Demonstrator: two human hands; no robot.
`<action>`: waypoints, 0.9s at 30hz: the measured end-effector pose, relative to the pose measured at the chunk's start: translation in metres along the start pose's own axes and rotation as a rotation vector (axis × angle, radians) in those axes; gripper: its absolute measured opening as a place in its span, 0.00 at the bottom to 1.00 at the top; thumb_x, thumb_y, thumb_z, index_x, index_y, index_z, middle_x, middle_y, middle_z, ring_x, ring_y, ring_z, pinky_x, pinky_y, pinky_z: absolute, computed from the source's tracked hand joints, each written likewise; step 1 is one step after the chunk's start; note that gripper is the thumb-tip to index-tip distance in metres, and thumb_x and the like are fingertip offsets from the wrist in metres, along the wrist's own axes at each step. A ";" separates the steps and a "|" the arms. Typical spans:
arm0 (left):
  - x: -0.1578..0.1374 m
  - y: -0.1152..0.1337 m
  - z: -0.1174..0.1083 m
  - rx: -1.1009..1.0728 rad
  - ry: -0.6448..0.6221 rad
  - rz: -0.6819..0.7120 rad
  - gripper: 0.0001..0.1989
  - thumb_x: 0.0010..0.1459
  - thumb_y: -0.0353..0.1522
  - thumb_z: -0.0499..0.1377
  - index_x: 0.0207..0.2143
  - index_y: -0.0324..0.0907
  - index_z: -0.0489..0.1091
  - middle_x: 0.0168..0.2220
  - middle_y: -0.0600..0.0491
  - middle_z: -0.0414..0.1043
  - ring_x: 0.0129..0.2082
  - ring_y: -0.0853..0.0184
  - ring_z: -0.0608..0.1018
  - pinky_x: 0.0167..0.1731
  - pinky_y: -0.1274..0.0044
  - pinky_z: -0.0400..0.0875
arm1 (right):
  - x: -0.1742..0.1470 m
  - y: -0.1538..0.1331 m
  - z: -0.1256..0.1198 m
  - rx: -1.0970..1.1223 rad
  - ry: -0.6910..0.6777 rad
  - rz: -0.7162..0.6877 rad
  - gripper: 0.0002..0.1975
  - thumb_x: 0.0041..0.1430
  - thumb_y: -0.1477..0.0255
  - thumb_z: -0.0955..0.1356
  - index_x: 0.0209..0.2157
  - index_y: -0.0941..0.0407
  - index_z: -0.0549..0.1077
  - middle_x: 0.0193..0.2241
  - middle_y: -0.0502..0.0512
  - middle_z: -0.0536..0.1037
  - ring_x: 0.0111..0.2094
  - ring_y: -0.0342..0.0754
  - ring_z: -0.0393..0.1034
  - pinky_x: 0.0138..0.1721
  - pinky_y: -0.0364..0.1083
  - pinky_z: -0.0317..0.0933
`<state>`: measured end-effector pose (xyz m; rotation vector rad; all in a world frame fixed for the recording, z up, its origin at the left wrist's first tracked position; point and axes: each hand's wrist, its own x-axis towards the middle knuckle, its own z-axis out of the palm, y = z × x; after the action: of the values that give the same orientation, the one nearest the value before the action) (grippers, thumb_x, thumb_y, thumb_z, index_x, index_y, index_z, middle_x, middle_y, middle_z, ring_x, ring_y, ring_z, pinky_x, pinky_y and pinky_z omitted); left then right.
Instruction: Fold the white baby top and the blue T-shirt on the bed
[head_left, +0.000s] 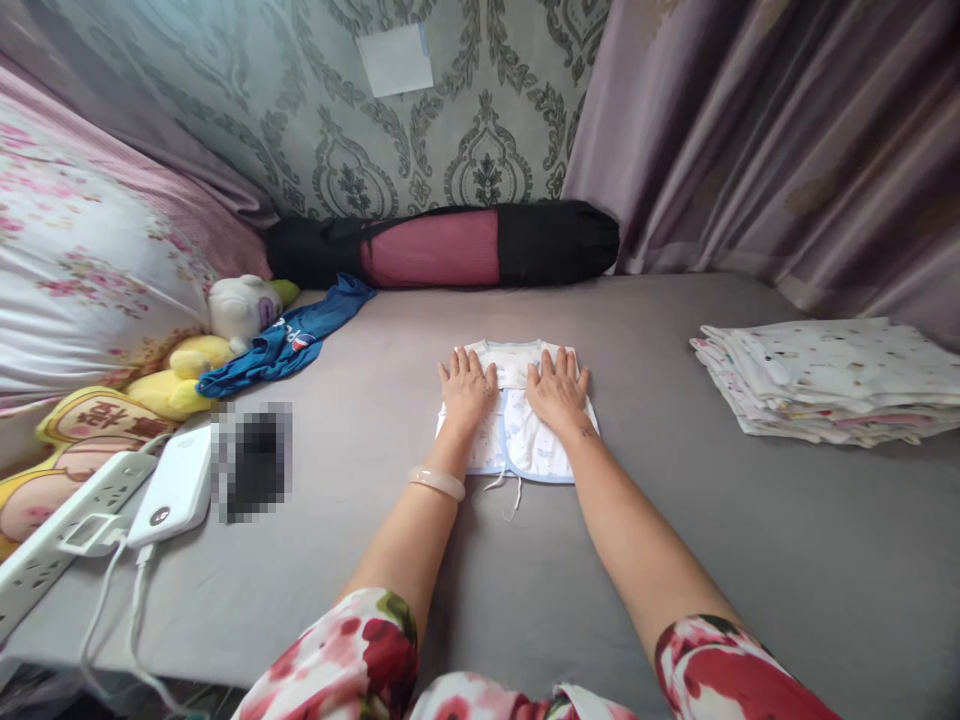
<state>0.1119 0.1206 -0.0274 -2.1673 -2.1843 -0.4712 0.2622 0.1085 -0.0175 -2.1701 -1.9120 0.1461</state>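
Observation:
A small white baby shirt (536, 440) with light blue trim and a faint print lies flat on the grey sheet. Two thin white tie strings hang from its lower edge onto the sheet. My left hand (469, 385) rests palm down on the upper left of the shirt, fingers spread. On the upper right, my right hand (559, 390) lies flat as well, its fingers apart. Neither hand grips the cloth. Parts of the shirt's sides are hidden beneath my hands and wrists.
A stack of folded printed cloths (832, 385) sits at the right. Along the wall lies a black and pink rolled bag (431, 250). To the left are a blue cloth (300, 335), plush toys (244, 305), a white power bank (172, 490), a power strip (75, 525) and a blurred-out dark object.

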 end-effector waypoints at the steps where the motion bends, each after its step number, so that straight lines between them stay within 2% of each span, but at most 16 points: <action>1: -0.001 0.000 -0.001 -0.003 0.013 0.003 0.31 0.68 0.42 0.40 0.63 0.29 0.59 0.65 0.34 0.55 0.67 0.50 0.57 0.64 0.54 0.47 | -0.001 0.000 -0.001 -0.002 0.002 -0.001 0.31 0.69 0.61 0.50 0.66 0.62 0.55 0.68 0.69 0.51 0.68 0.61 0.41 0.64 0.65 0.37; 4: -0.003 0.002 -0.004 -0.012 0.069 0.045 0.30 0.68 0.41 0.38 0.62 0.30 0.60 0.65 0.36 0.57 0.68 0.52 0.54 0.65 0.55 0.43 | -0.003 -0.004 -0.005 -0.003 0.024 -0.039 0.30 0.70 0.63 0.50 0.67 0.62 0.54 0.68 0.68 0.52 0.69 0.60 0.41 0.64 0.65 0.35; 8: -0.004 0.003 -0.006 -0.021 0.118 0.220 0.28 0.69 0.39 0.37 0.63 0.37 0.59 0.67 0.44 0.55 0.69 0.57 0.51 0.67 0.57 0.38 | -0.006 -0.013 -0.008 0.025 0.029 -0.193 0.28 0.69 0.66 0.50 0.67 0.59 0.54 0.69 0.61 0.48 0.69 0.56 0.37 0.66 0.63 0.30; 11: -0.002 0.002 -0.005 -0.027 0.039 0.317 0.26 0.69 0.38 0.37 0.63 0.41 0.60 0.66 0.48 0.57 0.68 0.59 0.53 0.67 0.58 0.39 | -0.007 -0.018 -0.007 0.048 -0.023 -0.285 0.28 0.69 0.67 0.50 0.67 0.56 0.54 0.69 0.57 0.49 0.69 0.54 0.37 0.66 0.61 0.30; 15: 0.000 0.000 -0.003 -0.038 -0.100 0.335 0.26 0.69 0.38 0.37 0.64 0.41 0.57 0.66 0.47 0.56 0.67 0.60 0.58 0.66 0.60 0.47 | -0.007 -0.016 -0.003 0.049 -0.084 -0.311 0.28 0.69 0.67 0.49 0.66 0.56 0.56 0.68 0.55 0.53 0.69 0.54 0.41 0.66 0.60 0.33; 20: 0.003 0.001 -0.003 -0.040 -0.115 0.322 0.26 0.69 0.38 0.38 0.65 0.42 0.57 0.67 0.47 0.55 0.67 0.60 0.57 0.65 0.59 0.49 | -0.007 -0.015 -0.001 0.037 -0.070 -0.315 0.28 0.69 0.66 0.49 0.66 0.56 0.56 0.68 0.55 0.54 0.69 0.54 0.41 0.66 0.61 0.33; 23: 0.007 0.000 -0.010 -0.055 -0.177 0.330 0.25 0.69 0.37 0.38 0.65 0.42 0.56 0.67 0.47 0.54 0.68 0.60 0.56 0.65 0.60 0.49 | -0.005 -0.016 -0.005 0.046 -0.103 -0.311 0.28 0.69 0.66 0.49 0.67 0.56 0.55 0.68 0.56 0.52 0.69 0.54 0.40 0.66 0.61 0.32; 27: 0.001 -0.007 -0.030 -0.063 -0.289 0.336 0.25 0.69 0.37 0.40 0.65 0.39 0.53 0.67 0.44 0.54 0.68 0.63 0.56 0.64 0.62 0.52 | -0.010 -0.011 -0.016 0.087 -0.220 -0.312 0.29 0.69 0.64 0.49 0.68 0.58 0.50 0.70 0.59 0.46 0.70 0.54 0.36 0.67 0.61 0.33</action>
<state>0.0996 0.1142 0.0004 -2.7151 -1.8769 -0.2234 0.2537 0.0979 -0.0005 -1.8364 -2.2897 0.4159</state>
